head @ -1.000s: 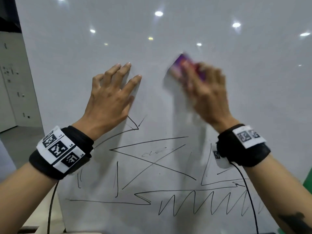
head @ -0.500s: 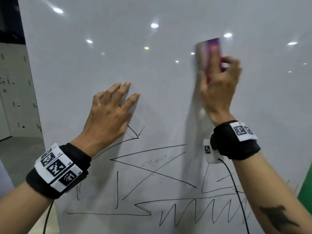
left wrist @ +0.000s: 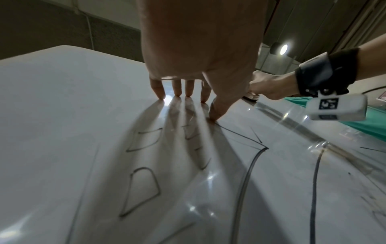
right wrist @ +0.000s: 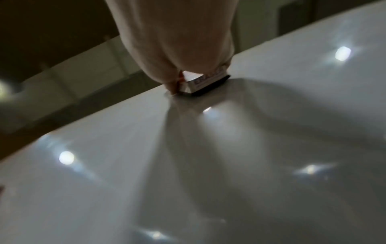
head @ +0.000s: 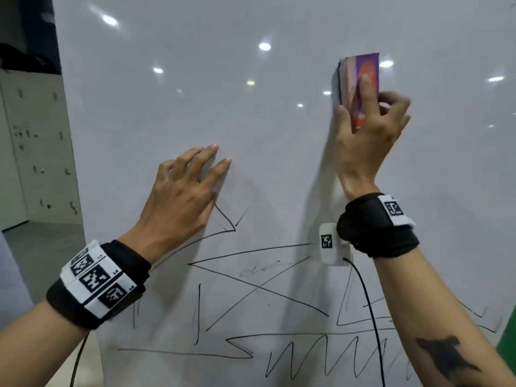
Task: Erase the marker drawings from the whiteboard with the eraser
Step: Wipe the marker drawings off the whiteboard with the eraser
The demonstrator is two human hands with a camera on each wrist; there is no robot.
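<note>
A glossy whiteboard [head: 279,135] fills the head view. Black marker lines [head: 259,286] cross its lower half: triangles, crossed strokes and a zigzag [head: 321,361]. My right hand [head: 365,135] grips a purple and orange eraser [head: 360,74], upright and pressed flat on a bare patch at the upper right. In the right wrist view the eraser's [right wrist: 206,84] dark felt lies on the board. My left hand [head: 184,188] rests with straight, spread fingers on the board, fingertips [left wrist: 160,95] touching it, just above the drawings [left wrist: 142,189].
The board's left edge [head: 67,163] borders grey lockers [head: 30,141] and open floor. A green surface [head: 509,328] shows past the lower right corner. Black cables [head: 368,308] hang from both wrist cameras in front of the drawings.
My right hand has swept the eraser from the upper middle up and right, turning it upright. The left hand stays planted on the board. The camera view has tilted slightly upward.
</note>
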